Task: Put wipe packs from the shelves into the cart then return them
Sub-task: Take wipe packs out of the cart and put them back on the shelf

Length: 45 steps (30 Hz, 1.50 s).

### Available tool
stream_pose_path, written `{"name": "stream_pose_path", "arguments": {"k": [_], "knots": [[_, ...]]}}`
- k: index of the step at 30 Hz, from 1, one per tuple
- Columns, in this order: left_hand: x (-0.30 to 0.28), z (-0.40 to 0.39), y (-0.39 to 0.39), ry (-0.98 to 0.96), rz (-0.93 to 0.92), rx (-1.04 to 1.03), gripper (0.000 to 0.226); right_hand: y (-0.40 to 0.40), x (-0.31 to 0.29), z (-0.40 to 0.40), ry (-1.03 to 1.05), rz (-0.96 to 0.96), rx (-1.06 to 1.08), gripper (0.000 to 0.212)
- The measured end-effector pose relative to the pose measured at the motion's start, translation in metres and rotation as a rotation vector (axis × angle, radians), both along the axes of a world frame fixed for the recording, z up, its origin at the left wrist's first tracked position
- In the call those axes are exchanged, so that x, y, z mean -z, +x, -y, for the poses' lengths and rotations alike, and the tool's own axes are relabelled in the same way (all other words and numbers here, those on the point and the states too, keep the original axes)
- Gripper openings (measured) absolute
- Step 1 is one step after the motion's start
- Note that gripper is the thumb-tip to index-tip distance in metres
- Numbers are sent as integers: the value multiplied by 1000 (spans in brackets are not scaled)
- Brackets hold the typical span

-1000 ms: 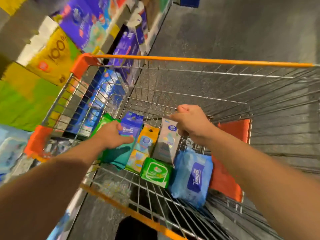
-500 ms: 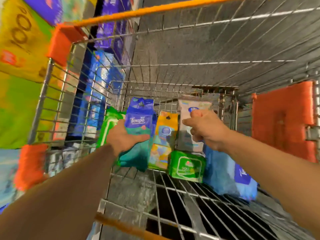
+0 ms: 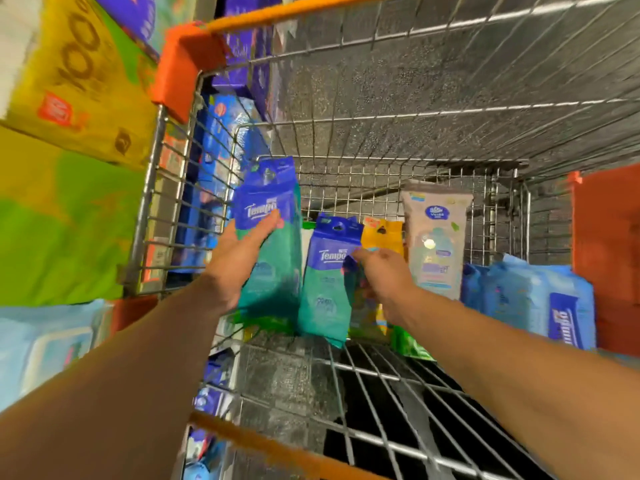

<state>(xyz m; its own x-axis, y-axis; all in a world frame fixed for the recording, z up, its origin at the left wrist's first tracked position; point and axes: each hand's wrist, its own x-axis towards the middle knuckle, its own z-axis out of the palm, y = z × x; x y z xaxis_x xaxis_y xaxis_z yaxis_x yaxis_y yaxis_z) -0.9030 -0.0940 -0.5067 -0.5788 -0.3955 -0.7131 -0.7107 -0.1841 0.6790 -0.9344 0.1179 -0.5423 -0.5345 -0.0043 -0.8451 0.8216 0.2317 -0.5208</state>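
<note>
Inside the wire cart (image 3: 346, 98) my left hand (image 3: 239, 261) grips a blue-and-teal Tempo wipe pack (image 3: 270, 237) and holds it lifted near the cart's left wall. My right hand (image 3: 381, 275) pinches a second blue-and-teal Tempo pack (image 3: 325, 289) that stands upright on the cart floor. Behind my right hand an orange pack (image 3: 382, 233) is partly hidden. A tall pale Vinda pack (image 3: 436, 237) leans against the cart's far end. A big light-blue Tempo pack (image 3: 540, 303) lies at the right. Green packs (image 3: 410, 344) show under my right wrist.
Store shelves on the left hold a yellow box (image 3: 79, 77), green packaging (image 3: 62, 230), blue and purple packs (image 3: 221, 133) and a pale blue pack (image 3: 48, 344). The cart has an orange rim (image 3: 277, 12), orange corner guards and an orange child-seat flap (image 3: 606, 254) at right. Dark speckled floor beyond.
My left hand has raised its Tempo pack up and left, uncovering a second one. My right hand has left the pale pack and moved left onto the second Tempo pack. The view moved closer.
</note>
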Motion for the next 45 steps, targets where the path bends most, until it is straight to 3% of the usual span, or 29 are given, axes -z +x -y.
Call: {"name": "stream_pose_path", "arguments": {"k": [3, 4, 7, 11, 16, 24, 29, 34, 37, 41, 43, 45], "knots": [[2, -1, -9, -103, 75, -6, 110, 13, 12, 9, 62, 13, -28, 45], [3, -2, -11, -136, 80, 25, 117, 16, 11, 10, 70, 25, -46, 46], [2, -6, -13, -170, 26, 102, 108, 24, 16, 15, 82, 61, -99, 44], [3, -10, -13, -167, 51, 85, 106, 19, 18, 21, 65, 87, -112, 59], [2, -13, -13, -161, 51, 74, 95, 17, 20, 18, 90, 53, -155, 50], [-9, -18, -13, -65, -4, 60, 61, 2, 6, 5, -246, 69, -60, 25], [-5, -17, -24, 17, -2, -41, 101, -29, -18, -21, -403, 154, 11, 22], [-61, -42, -39, -57, -115, -9, 105, -60, -72, -38, -489, 77, 92, 41], [-104, -54, -41, -108, -172, -28, 79, -76, -118, -34, -486, -48, 54, 51], [-156, -60, -35, -212, -239, -131, 65, -91, -184, -22, -526, -209, 11, 44], [-179, -55, -28, -213, -264, -202, 84, -94, -220, -16, -559, -271, -16, 40], [-215, -52, -16, -209, -309, -282, 74, -92, -258, -9, -596, -319, -65, 38]]}}
